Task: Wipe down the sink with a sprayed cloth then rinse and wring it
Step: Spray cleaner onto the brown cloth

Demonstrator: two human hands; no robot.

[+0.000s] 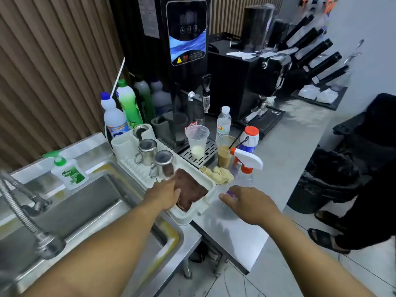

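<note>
A folded brown cloth (190, 189) lies in the near end of a white drying rack (205, 207) beside the steel sink (81, 202). My left hand (165, 195) rests on the cloth's left edge, fingers curled onto it. A clear spray bottle (244, 174) with a white and orange trigger head stands on the steel counter just right of the rack. My right hand (250, 203) is at the bottle's base, fingers spread around it; whether it grips is unclear. The flexible faucet (25, 213) hangs over the sink at the left.
Two steel pitchers (156, 157) stand in the rack. A yellow rag (218, 173), plastic cups (197, 142), a water bottle (224, 122) and cleaner bottles (122, 112) crowd the counter behind. Green soap dispenser (68, 170) on the sink rim. A person in black (364, 189) sits at the right.
</note>
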